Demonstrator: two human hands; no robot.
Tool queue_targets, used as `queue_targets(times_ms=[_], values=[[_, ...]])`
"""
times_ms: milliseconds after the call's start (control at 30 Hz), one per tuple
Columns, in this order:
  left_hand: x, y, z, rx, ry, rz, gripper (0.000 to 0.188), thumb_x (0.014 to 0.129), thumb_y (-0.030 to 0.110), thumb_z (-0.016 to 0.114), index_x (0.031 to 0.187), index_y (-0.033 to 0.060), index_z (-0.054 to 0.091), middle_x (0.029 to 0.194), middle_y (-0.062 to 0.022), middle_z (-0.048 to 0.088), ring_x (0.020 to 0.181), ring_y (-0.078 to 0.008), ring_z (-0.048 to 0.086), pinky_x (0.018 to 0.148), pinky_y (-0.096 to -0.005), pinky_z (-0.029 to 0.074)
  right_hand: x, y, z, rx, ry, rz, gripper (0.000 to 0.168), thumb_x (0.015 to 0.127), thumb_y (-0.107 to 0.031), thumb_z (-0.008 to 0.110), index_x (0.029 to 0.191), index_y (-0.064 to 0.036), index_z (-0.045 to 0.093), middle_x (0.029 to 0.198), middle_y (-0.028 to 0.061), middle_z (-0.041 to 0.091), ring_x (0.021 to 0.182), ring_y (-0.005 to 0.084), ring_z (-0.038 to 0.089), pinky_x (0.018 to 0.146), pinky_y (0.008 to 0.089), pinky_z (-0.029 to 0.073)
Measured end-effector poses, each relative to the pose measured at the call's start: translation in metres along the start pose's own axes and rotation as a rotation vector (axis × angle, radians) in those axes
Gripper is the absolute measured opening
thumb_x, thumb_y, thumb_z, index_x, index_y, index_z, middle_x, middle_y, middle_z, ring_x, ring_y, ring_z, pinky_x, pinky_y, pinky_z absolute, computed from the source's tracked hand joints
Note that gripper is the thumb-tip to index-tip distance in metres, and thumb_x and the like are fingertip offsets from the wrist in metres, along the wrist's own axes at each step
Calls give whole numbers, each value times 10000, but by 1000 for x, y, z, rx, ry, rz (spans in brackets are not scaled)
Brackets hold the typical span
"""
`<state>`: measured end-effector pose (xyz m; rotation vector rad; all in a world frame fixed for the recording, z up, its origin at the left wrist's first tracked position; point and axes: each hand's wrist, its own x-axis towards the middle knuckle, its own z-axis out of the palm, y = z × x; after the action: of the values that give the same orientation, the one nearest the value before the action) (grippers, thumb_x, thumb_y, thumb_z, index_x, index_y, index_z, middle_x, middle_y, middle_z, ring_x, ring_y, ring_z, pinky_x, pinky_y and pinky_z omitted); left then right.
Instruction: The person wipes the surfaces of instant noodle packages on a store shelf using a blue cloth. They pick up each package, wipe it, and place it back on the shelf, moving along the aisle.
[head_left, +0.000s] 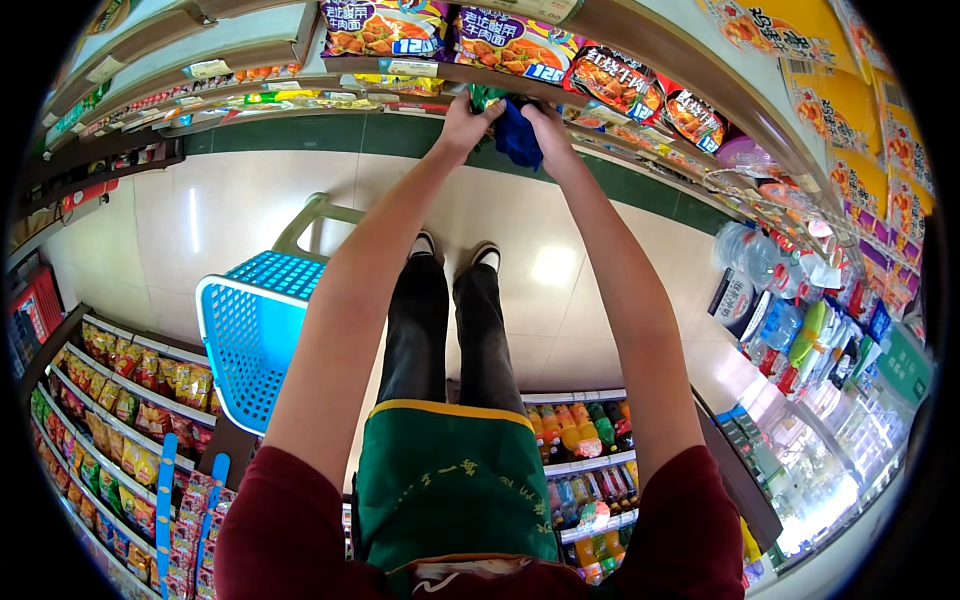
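Observation:
Both arms reach forward to a store shelf just under its front edge. My left hand grips a shiny green packet, only part of which shows. My right hand holds a crumpled dark blue cloth that hangs down between the two hands, against the packet. Some fingertips of both hands are hidden behind these things. Right above the hands, purple instant noodle packs lie on the shelf, with dark red-and-black noodle packs to their right.
A blue plastic shopping basket with a grey-green handle stands on the tiled floor to my left. Behind me are racks of snack bags and bottled drinks. Large water bottles stand at right; yellow noodle multipacks fill the upper-right shelf.

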<state>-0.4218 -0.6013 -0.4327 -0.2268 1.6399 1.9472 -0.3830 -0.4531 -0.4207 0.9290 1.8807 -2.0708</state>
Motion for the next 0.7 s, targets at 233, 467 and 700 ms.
queue_targets(times_ms=[233, 467, 700], values=[[-55, -2, 9, -472, 51, -97, 467, 821, 277, 709, 1168, 39, 507, 1026, -45, 611, 855, -112, 597, 738, -273, 499, -74, 8, -8, 63, -106, -111, 455, 815, -72, 525, 1268, -31, 534, 1147, 52, 582, 997, 122, 546, 894, 256, 412], [-133, -5, -5, -497, 96, -286, 452, 880, 362, 612, 1180, 41, 505, 1087, -71, 583, 959, -167, 584, 804, -327, 496, -178, -16, 0, 101, -109, -93, 473, 803, -44, 474, 1273, -64, 521, 1289, 59, 512, 1158, 153, 482, 985, 264, 356], [-234, 40, -8, -555, 59, -349, 415, 966, 334, 466, 1246, 29, 452, 1184, -112, 568, 1019, -212, 597, 871, -361, 492, -283, -72, 2, 193, 0, -60, 335, 854, -170, 589, 1163, -60, 521, 1065, 81, 557, 995, 136, 521, 850, 270, 443]])
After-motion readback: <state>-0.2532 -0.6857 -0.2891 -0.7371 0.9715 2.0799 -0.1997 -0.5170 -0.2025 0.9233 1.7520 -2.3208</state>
